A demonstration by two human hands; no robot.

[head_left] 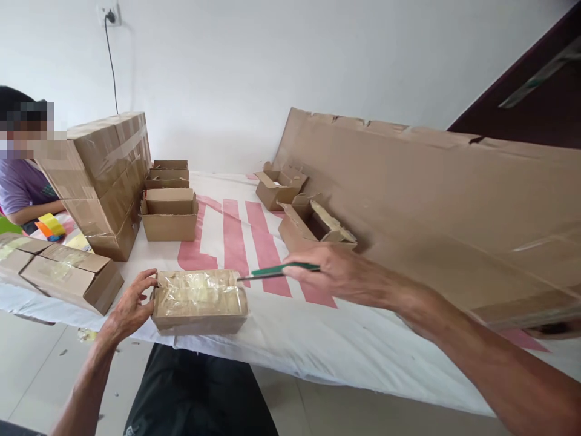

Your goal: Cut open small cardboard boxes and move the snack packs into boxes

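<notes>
A small closed cardboard box (pixel 200 303) with shiny clear tape across its top lies near the table's front edge. My left hand (pixel 129 309) grips its left end, fingers at the upper corner and thumb lower down. My right hand (pixel 333 272) is closed around a long, thin green-and-dark tool (pixel 272 270); its exact kind is unclear. The tool points left, its dark tip at the box's right top edge; whether it touches the tape cannot be made out.
Taped boxes (pixel 102 169) stand stacked at left, with more boxes (pixel 68 266) in front. Open boxes (pixel 169 215) line the stack. Two open boxes (pixel 281 184) sit before a large leaning cardboard sheet (pixel 408 206). A person (pixel 27 188) is at far left by tape rolls (pixel 51 226).
</notes>
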